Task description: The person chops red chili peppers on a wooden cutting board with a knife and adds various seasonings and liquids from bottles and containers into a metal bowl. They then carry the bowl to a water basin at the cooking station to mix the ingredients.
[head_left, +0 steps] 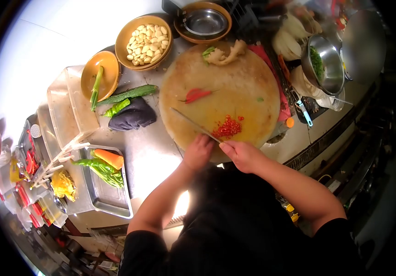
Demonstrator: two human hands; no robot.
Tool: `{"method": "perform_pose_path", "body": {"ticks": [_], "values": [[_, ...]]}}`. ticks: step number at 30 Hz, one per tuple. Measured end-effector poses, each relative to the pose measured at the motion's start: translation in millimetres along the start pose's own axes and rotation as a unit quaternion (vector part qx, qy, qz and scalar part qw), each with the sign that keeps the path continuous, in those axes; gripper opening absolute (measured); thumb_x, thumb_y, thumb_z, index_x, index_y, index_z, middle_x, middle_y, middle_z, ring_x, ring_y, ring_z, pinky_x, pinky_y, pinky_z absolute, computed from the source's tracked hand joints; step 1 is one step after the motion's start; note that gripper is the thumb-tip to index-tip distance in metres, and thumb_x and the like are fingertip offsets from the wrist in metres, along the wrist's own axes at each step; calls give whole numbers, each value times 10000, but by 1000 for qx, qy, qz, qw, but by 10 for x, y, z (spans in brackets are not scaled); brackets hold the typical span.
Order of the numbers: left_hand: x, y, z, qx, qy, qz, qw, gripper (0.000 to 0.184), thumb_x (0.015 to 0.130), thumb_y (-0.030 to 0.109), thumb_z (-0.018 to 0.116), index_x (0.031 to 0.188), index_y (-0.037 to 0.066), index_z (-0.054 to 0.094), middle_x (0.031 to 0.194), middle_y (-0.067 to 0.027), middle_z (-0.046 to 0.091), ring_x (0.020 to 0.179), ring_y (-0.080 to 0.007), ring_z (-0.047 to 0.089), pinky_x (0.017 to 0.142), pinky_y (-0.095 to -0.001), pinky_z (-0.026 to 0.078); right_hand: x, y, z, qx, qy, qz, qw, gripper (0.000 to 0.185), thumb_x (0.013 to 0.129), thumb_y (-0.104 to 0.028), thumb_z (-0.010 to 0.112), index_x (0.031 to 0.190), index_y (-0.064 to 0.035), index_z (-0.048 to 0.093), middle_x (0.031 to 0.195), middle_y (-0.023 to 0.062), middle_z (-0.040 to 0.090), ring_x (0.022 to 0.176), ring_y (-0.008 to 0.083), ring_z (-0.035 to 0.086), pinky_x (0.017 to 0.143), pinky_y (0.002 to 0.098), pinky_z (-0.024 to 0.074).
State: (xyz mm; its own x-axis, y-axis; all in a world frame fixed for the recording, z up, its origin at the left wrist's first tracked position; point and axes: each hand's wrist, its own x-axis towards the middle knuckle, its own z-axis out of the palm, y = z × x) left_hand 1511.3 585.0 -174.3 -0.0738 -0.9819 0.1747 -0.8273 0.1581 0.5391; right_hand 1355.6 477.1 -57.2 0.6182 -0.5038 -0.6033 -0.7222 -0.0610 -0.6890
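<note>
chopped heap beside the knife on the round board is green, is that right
The colour is wrong: the head view shows the chopped heap is red. It does lie beside the knife on the round board.

One view on my feed: head camera, wide fisheye, dark rim, facing down and forward over the bench (148, 154). I get the chopping board (239, 85) just above centre, left hand (199, 152) and right hand (241, 154) fairly near, around mid-frame.
</note>
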Motion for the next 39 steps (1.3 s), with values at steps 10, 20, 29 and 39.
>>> {"method": "perform_pose_path", "body": {"ticks": [10, 20, 29, 39], "values": [[11, -3, 2, 12, 27, 11, 1000, 291, 719, 89, 560, 992, 33, 643, 1023, -127, 603, 977, -301, 562, 855, -348, 503, -60, -48, -20, 7, -2, 16, 1000, 517, 985, -447, 413, 967, 17, 640, 893, 261, 645, 884, 446, 604, 779, 452, 484], [7, 53, -94, -9, 34, 16, 999, 338, 691, 76, 586, 1021, 31, 642, 1017, -123, 618, 1007, -308, 576, 841, -357, 513, -125, -43, 88, -1, -2, 18, 1000, 542, 985, -462, 400, 961, 30, 626, 880, 267, 643, 885, 446, 603, 784, 465, 480], [-56, 66, -115, -27, 37, 9, 999, 360, 694, 70, 608, 1051, 32, 640, 1017, -120, 628, 1017, -323, 582, 839, -372, 510, -161, -44, 185, -10, -1, 17, 1000, 553, 982, -468, 402, 1010, 42, 615, 949, 283, 639, 932, 453, 597, 824, 471, 472], [-89, -23, -34, -15, 64, 31, 997, 347, 677, 62, 623, 1020, 30, 663, 1020, -105, 631, 980, -305, 602, 844, -372, 505, -164, -74, 216, -16, 3, 30, 999, 441, 990, -386, 439, 1026, 19, 610, 936, 250, 640, 899, 426, 603, 783, 437, 474]]}}
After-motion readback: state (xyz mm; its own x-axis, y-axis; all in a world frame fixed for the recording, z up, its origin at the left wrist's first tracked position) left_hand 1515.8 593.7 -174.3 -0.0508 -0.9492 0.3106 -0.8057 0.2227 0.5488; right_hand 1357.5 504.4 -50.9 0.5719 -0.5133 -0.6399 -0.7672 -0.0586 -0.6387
